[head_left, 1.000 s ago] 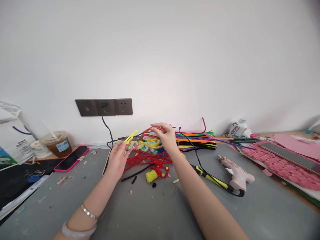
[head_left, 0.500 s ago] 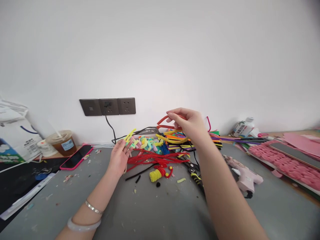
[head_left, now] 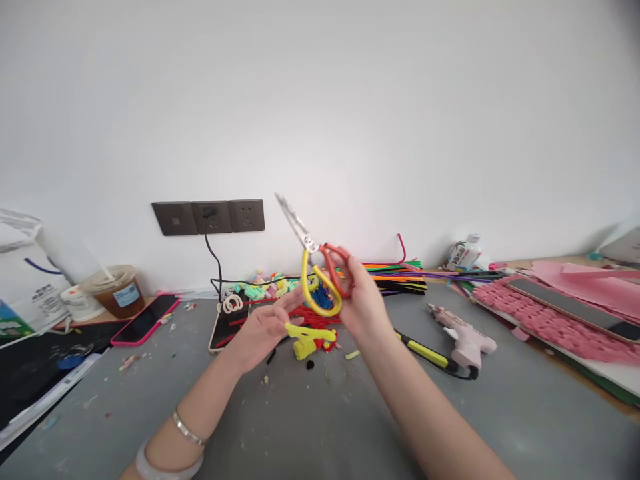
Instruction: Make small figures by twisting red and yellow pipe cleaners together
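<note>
Red and yellow loops form the handles of the scissors (head_left: 311,245), which I hold up over the grey table (head_left: 280,427) in my right hand (head_left: 365,300). My right fingers are closed around the red loop; the rounded yellow loop sits free in front. The slim, shiny metal blades, nearly together, point up and to the left. Lower down, my left hand (head_left: 257,333) pinches one end of a fuzzy yellow pipe cleaner (head_left: 313,335), which sticks out to the right, below the handles in this view; its other fingers stretch outward.

I take this as getting ready to cut — strip in one hand, blades in the other. Cutting would call for fingers through both loops and the tips turned down to the strip, clear of my left fingertips.

Just below the strip sits a fat, wound yellow coil (head_left: 303,349), near a small round black ball (head_left: 311,365). Behind are thin red strips (head_left: 303,312) and knobbly pastel pieces (head_left: 280,288). Well to the right lies a smooth, pale pink glue gun (head_left: 469,343).
</note>
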`<state>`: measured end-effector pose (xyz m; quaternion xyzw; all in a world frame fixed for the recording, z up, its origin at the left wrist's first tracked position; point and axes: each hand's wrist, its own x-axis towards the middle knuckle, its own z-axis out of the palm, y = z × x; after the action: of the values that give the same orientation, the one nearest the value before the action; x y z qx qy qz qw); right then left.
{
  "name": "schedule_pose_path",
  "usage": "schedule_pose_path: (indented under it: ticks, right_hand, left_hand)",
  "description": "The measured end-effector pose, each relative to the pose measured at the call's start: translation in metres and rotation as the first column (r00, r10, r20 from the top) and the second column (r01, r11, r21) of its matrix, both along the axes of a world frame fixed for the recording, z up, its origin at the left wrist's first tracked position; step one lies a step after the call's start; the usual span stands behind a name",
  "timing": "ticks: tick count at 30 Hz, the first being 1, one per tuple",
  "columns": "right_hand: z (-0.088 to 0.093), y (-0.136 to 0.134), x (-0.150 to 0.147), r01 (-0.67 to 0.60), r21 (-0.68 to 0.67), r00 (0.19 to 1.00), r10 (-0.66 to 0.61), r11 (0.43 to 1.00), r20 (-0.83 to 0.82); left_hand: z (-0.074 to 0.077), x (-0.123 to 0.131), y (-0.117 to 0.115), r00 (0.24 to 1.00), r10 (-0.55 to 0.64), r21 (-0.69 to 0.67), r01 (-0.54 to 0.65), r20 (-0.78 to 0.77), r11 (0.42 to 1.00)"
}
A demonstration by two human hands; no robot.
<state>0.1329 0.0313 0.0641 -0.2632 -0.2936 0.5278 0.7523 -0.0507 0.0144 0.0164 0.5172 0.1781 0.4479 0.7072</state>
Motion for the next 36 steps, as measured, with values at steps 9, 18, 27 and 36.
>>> schedule_pose_path:
  ticks: [9,18,27,36]
  right_hand:
    - [-0.054,-0.003,-0.013,0.193,0.174,0.831,-0.255,0.966,0.495]
    - [-0.057,-0.012,-0.013,0.185,0.384,0.409,-0.426,0.905,0.807]
    - [-0.065,-0.006,-0.018,0.205,0.358,0.140,-0.389,0.911,0.911]
    - [-0.052,0.000,0.005,0.246,0.436,0.399,-0.501,0.866,0.768]
  left_hand:
    - [-0.009,0.018,-0.004,0.985,0.167,-0.168,-0.170,-0.032,0.971]
    - [-0.006,0.013,0.001,0.959,0.285,-0.167,-0.280,0.004,0.945]
    - [-0.008,0.012,0.000,0.954,0.282,-0.062,-0.289,-0.104,0.955]
    - [-0.007,-0.004,0.017,0.876,0.482,-0.110,-0.483,-0.035,0.869]
